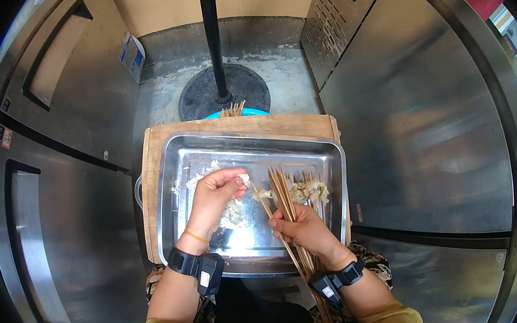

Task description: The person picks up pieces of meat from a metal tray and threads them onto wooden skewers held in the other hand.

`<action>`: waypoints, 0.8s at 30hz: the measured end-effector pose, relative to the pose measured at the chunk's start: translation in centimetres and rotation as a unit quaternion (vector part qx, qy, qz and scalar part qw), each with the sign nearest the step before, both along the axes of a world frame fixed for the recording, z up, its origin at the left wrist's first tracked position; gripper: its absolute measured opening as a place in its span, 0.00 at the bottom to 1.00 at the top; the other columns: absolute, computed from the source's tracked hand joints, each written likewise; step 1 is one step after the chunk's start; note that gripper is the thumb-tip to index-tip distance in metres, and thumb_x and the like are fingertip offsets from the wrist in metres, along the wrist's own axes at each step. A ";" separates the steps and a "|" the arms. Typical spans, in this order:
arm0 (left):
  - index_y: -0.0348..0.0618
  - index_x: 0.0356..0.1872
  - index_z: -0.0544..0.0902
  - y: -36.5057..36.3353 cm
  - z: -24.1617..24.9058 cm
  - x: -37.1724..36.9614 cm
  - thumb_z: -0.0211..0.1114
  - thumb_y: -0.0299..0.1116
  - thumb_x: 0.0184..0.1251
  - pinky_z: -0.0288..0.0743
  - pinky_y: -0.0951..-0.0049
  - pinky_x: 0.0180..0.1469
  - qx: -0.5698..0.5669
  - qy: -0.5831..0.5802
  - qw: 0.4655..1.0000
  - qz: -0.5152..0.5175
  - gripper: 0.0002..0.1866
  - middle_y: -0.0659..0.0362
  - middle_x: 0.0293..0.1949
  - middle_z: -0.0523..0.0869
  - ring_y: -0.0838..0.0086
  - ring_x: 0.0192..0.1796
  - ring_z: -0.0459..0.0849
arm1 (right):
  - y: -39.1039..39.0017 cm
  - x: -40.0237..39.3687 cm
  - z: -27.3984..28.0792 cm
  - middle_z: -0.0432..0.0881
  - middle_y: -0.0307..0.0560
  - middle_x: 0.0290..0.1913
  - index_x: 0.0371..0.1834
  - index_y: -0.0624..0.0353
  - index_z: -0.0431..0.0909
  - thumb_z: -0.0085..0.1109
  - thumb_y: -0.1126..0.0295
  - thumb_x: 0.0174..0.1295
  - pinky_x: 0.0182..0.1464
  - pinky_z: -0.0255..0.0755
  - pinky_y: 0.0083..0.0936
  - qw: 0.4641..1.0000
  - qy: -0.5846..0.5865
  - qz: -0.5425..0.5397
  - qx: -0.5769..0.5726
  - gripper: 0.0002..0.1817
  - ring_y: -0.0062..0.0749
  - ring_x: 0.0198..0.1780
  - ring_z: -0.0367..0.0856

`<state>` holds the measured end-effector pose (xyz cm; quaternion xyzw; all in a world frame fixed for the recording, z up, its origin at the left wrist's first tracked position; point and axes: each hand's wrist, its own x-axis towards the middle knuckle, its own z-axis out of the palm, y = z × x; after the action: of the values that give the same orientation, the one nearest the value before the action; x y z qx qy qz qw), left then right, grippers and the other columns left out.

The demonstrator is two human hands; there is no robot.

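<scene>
Big, smooth steel cabinets, left (89,209) and right (417,127) of the tray, dull sheen, long recessed handles on the left one. Pale wooden table (150,165) under the tray, flat, edges worn. Tray (239,151) itself: shiny metal, rectangular, rounded corners, raised rim. Beyond its far edge, a flat round black base (190,99) with a straight black pole (211,35), and a curved blue rim (260,111) with thin stick ends (233,110) showing. Left hand (217,189) over the tray's left half, thumb and fingertips pinched shut on a small white piece (244,179). Right hand (298,223) over the tray's right half, fingers curled closed round a bundle of thin wooden sticks (281,193); one stick (264,204) splays off, tip near the white piece. In the tray's right side, crinkled cream clumps (311,192) with sticks among them; on its left, loose ragged white bits (232,214).
</scene>
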<state>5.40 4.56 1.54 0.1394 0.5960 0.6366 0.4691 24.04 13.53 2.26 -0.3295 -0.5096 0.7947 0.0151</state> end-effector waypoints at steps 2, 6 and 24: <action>0.35 0.44 0.81 0.0 -0.1 0.1 0.60 0.24 0.63 0.77 0.82 0.40 0.001 0.001 1.000 0.000 0.09 0.60 0.34 0.84 0.82 0.34 0.81 | -0.1 0.0 0.1 0.78 0.36 0.23 0.32 0.58 0.76 0.59 0.71 0.61 0.21 0.60 0.08 1.000 -0.002 0.005 -0.001 0.04 0.11 0.20 0.67; 0.36 0.44 0.81 0.0 -0.1 0.2 0.60 0.24 0.63 0.77 0.83 0.40 0.011 0.006 1.000 -0.002 0.09 0.60 0.33 0.84 0.82 0.34 0.81 | -0.2 -0.2 0.4 0.78 0.36 0.23 0.32 0.58 0.76 0.59 0.70 0.61 0.21 0.60 0.08 1.000 -0.007 0.008 -0.002 0.04 0.11 0.20 0.67; 0.37 0.40 0.83 -0.1 0.3 0.9 0.60 0.22 0.63 0.78 0.83 0.39 0.007 0.141 0.990 -0.030 0.07 0.62 0.31 0.84 0.83 0.33 0.81 | -0.4 -0.2 -0.3 0.77 0.37 0.23 0.32 0.59 0.76 0.59 0.72 0.61 0.22 0.60 0.09 1.000 -0.009 0.008 0.017 0.03 0.12 0.20 0.67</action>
<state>6.34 4.45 1.85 0.2488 0.6469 0.6007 0.3985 23.88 13.09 1.99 -0.3326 -0.5257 0.7829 0.0099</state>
